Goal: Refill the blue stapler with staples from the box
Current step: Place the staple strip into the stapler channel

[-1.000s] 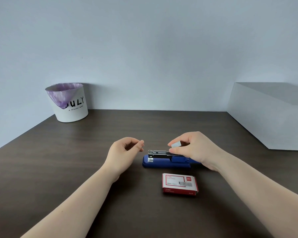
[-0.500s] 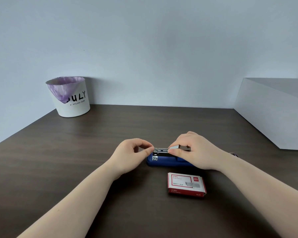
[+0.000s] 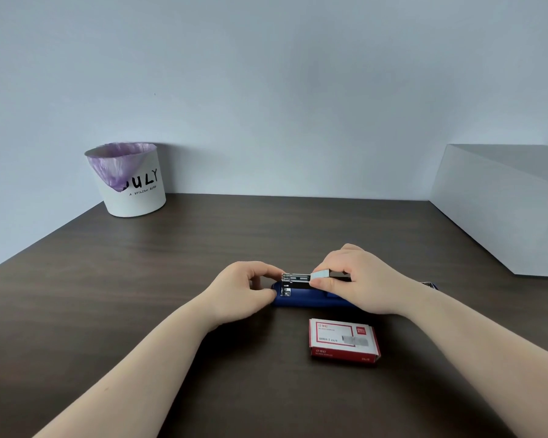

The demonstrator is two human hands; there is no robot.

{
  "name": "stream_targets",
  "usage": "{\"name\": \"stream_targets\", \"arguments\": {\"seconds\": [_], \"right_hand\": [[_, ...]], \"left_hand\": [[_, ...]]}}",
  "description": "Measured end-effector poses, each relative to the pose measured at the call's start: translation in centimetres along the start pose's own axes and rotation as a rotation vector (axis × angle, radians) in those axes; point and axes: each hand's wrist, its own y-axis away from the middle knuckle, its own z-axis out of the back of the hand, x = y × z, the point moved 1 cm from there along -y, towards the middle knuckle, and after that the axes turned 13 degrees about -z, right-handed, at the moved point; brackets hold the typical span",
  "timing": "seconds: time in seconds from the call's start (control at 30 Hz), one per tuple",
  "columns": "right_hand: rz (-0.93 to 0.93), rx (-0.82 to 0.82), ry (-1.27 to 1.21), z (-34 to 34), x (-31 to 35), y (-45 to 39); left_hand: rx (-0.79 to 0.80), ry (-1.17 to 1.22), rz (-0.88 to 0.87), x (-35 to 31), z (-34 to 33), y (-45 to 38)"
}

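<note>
The blue stapler (image 3: 301, 299) lies on the dark wooden table, its metal magazine channel (image 3: 295, 277) exposed and pointing left. My right hand (image 3: 358, 279) pinches a small silver strip of staples (image 3: 319, 275) and holds it on the channel's right part. My left hand (image 3: 246, 287) has its thumb and fingers closed on the stapler's front end. The red and white staple box (image 3: 344, 340) lies shut just in front of the stapler. The stapler's rear is hidden behind my right hand.
A white bin (image 3: 130, 180) with a purple liner stands at the table's back left. A large white box (image 3: 500, 203) fills the right side. The wall runs along the table's back edge.
My left hand has moved right and closed on the stapler's front end. My right hand has lowered the staple strip onto the channel.
</note>
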Motion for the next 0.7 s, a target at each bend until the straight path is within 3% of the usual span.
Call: {"name": "stream_targets", "arguments": {"seconds": [0.7], "right_hand": [[-0.025, 0.035, 0.180, -0.9, 0.1, -0.6]], "left_hand": [[0.016, -0.009, -0.031, 0.3, -0.1, 0.0]]}}
